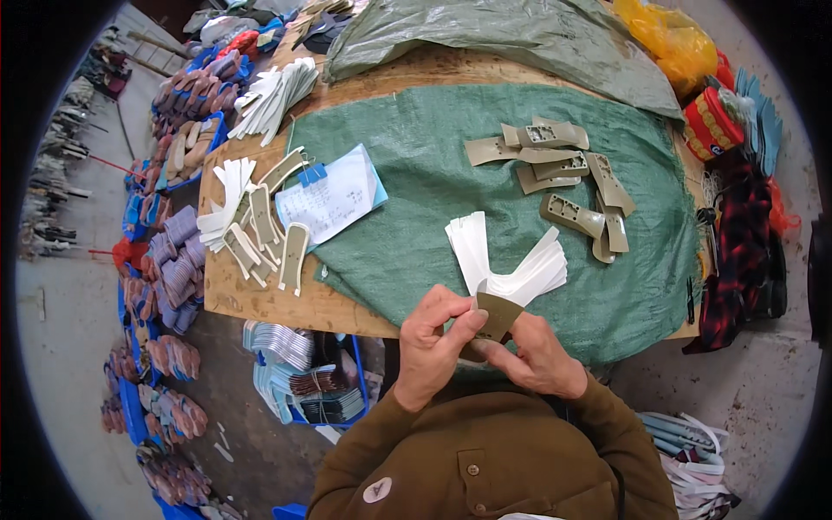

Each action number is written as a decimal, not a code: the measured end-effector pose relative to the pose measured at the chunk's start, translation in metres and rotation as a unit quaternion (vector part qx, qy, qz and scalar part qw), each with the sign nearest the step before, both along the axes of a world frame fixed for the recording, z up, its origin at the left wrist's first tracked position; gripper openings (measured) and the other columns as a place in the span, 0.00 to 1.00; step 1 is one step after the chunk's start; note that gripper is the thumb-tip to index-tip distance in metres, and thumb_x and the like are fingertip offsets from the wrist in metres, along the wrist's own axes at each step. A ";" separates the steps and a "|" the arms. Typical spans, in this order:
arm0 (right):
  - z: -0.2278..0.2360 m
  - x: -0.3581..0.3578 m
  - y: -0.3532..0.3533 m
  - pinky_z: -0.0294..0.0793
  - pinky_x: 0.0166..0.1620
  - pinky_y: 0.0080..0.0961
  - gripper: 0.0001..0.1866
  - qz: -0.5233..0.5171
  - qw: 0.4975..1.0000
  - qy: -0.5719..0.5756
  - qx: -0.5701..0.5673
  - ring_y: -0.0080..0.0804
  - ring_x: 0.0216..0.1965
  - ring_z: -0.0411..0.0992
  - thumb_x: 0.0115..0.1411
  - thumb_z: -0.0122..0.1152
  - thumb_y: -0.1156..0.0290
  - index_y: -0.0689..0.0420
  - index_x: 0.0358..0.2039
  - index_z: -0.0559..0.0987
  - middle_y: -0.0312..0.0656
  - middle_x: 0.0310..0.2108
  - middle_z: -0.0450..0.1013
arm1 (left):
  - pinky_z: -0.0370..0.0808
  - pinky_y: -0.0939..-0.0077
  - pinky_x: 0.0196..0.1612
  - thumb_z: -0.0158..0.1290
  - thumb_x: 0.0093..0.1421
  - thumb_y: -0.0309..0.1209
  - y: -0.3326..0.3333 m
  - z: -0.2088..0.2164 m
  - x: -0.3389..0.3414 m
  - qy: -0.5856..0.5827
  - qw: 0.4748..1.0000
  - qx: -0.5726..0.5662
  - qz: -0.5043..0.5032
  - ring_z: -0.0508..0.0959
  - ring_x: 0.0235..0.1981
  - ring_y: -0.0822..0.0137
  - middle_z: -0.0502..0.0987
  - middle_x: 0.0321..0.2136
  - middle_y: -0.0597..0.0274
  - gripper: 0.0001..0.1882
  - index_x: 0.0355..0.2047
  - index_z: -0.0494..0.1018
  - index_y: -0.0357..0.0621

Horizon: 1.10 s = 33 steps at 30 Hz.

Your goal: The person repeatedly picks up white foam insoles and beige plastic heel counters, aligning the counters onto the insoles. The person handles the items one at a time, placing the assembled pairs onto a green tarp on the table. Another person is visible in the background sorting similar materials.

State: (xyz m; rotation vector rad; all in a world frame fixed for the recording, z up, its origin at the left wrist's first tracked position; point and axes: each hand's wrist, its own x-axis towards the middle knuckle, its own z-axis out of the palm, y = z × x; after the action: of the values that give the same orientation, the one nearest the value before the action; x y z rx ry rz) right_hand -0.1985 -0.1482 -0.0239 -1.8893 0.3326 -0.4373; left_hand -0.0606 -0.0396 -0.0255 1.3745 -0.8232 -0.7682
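Close to my body, at the near edge of the table, both hands hold an olive plastic shoe heel (497, 317) with its broad curved end upward. My left hand (433, 347) pinches its left side between thumb and fingers. On the lower right, my right hand (539, 357) grips it with the thumb across; its fingertips are partly hidden. Just beyond lies a V-shaped fan of white strips (539, 270) on the green woven sheet (407, 173). Several more olive heels (572, 215) are piled loosely at the far right of the sheet.
On the table's left are white-edged heels (262, 212), more white strips (227, 204) and a clipped paper sheet (329, 198). A blue crate (360, 381) with stacked insole-like pieces stands below the edge. A red tin (712, 123) and yellow bag (667, 43) sit far right.
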 end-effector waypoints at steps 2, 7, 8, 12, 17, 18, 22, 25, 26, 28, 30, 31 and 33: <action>0.000 0.001 -0.001 0.71 0.29 0.34 0.17 0.013 1.000 0.000 -0.008 0.42 0.24 0.71 0.57 0.62 0.73 0.63 0.46 0.73 0.48 0.29 0.73 | 0.62 0.82 0.33 0.54 0.64 0.31 -0.005 0.005 0.005 0.151 0.988 0.002 -0.017 0.64 0.29 0.79 0.67 0.28 0.70 0.10 0.36 0.79 0.35; 0.006 0.001 0.003 0.71 0.30 0.35 0.14 0.051 0.998 0.032 0.036 0.43 0.24 0.71 0.57 0.62 0.73 0.63 0.42 0.73 0.48 0.28 0.73 | 0.60 0.82 0.30 0.53 0.64 0.31 -0.012 0.022 0.024 0.086 0.992 0.046 -0.084 0.64 0.27 0.80 0.67 0.24 0.71 0.11 0.30 0.80 0.36; 0.006 0.002 0.002 0.71 0.30 0.35 0.13 0.052 0.998 0.029 0.032 0.43 0.25 0.72 0.57 0.62 0.73 0.63 0.42 0.73 0.48 0.29 0.73 | 0.60 0.81 0.29 0.53 0.64 0.31 -0.015 0.022 0.020 0.067 0.995 0.039 -0.069 0.64 0.27 0.79 0.67 0.24 0.71 0.12 0.29 0.80 0.36; 0.008 0.000 -0.003 0.71 0.31 0.33 0.14 0.059 0.998 0.014 0.026 0.40 0.27 0.73 0.58 0.61 0.73 0.64 0.43 0.74 0.48 0.30 0.74 | 0.62 0.81 0.31 0.52 0.64 0.30 -0.021 0.022 0.013 -0.049 0.997 0.056 -0.031 0.66 0.26 0.78 0.69 0.24 0.70 0.12 0.28 0.79 0.35; 0.004 -0.005 -0.007 0.73 0.35 0.30 0.15 0.047 0.992 0.031 0.116 0.33 0.30 0.74 0.59 0.61 0.73 0.65 0.45 0.73 0.46 0.32 0.75 | 0.68 0.82 0.33 0.46 0.68 0.37 -0.006 -0.008 0.025 0.199 0.973 0.051 -0.109 0.71 0.29 0.76 0.73 0.27 0.68 0.16 0.33 0.77 0.37; 0.004 -0.006 -0.010 0.73 0.35 0.29 0.15 0.041 0.989 0.040 0.135 0.32 0.31 0.74 0.59 0.60 0.73 0.65 0.45 0.73 0.46 0.33 0.75 | 0.70 0.81 0.33 0.44 0.69 0.39 0.003 -0.011 0.027 0.222 0.961 0.078 -0.146 0.72 0.29 0.76 0.74 0.28 0.68 0.18 0.34 0.76 0.38; 0.006 -0.001 -0.005 0.74 0.36 0.27 0.13 0.072 0.980 0.072 0.169 0.30 0.32 0.75 0.61 0.58 0.73 0.66 0.45 0.73 0.45 0.34 0.75 | 0.69 0.76 0.32 0.39 0.71 0.46 0.012 -0.026 0.021 0.088 0.978 0.079 -0.173 0.73 0.31 0.73 0.73 0.27 0.63 0.25 0.35 0.74 0.35; 0.004 -0.006 -0.005 0.74 0.36 0.27 0.13 0.060 0.974 0.063 0.209 0.29 0.32 0.74 0.61 0.57 0.74 0.66 0.44 0.73 0.45 0.34 0.75 | 0.69 0.70 0.30 0.41 0.71 0.42 0.014 -0.019 0.017 0.005 0.981 0.076 -0.179 0.74 0.28 0.66 0.72 0.25 0.56 0.22 0.35 0.73 0.34; 0.003 -0.007 -0.005 0.74 0.35 0.27 0.12 0.056 0.970 0.066 0.229 0.29 0.31 0.74 0.61 0.56 0.74 0.66 0.44 0.73 0.44 0.34 0.74 | 0.69 0.69 0.30 0.43 0.70 0.41 0.013 -0.016 0.016 -0.026 0.982 0.076 -0.171 0.74 0.28 0.63 0.72 0.25 0.54 0.20 0.33 0.72 0.35; 0.002 -0.007 -0.004 0.74 0.34 0.27 0.12 0.054 0.953 0.083 0.286 0.29 0.31 0.74 0.62 0.56 0.74 0.66 0.44 0.72 0.44 0.33 0.74 | 0.69 0.66 0.30 0.46 0.68 0.39 0.012 -0.008 0.016 -0.092 0.981 0.075 -0.153 0.73 0.26 0.57 0.70 0.24 0.51 0.17 0.31 0.71 0.35; 0.004 -0.007 -0.003 0.73 0.33 0.27 0.12 0.041 0.956 0.083 0.280 0.29 0.30 0.73 0.61 0.56 0.75 0.66 0.44 0.72 0.44 0.32 0.74 | 0.69 0.64 0.29 0.49 0.67 0.36 0.012 -0.008 0.013 -0.182 0.971 0.076 -0.138 0.71 0.25 0.52 0.70 0.25 0.50 0.15 0.29 0.70 0.36; 0.004 -0.007 -0.002 0.73 0.32 0.27 0.11 0.035 0.956 0.083 0.278 0.29 0.29 0.73 0.61 0.56 0.75 0.66 0.43 0.72 0.43 0.32 0.73 | 0.69 0.63 0.29 0.50 0.66 0.35 0.013 -0.007 0.012 -0.227 0.962 0.078 -0.129 0.71 0.25 0.49 0.70 0.25 0.49 0.14 0.28 0.69 0.36; -0.002 -0.007 -0.002 0.72 0.32 0.28 0.12 0.032 0.984 0.053 0.165 0.31 0.29 0.73 0.59 0.57 0.77 0.66 0.43 0.72 0.44 0.33 0.73 | 0.69 0.62 0.29 0.52 0.64 0.34 0.012 -0.012 0.017 -0.189 0.967 0.065 -0.157 0.72 0.26 0.49 0.70 0.25 0.49 0.13 0.27 0.68 0.37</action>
State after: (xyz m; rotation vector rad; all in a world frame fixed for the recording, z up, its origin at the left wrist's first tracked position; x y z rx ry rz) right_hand -0.2057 -0.1502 -0.0262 -1.5964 0.3894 -0.2228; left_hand -0.0434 -0.0275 -0.0371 1.5537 -1.3339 -0.8232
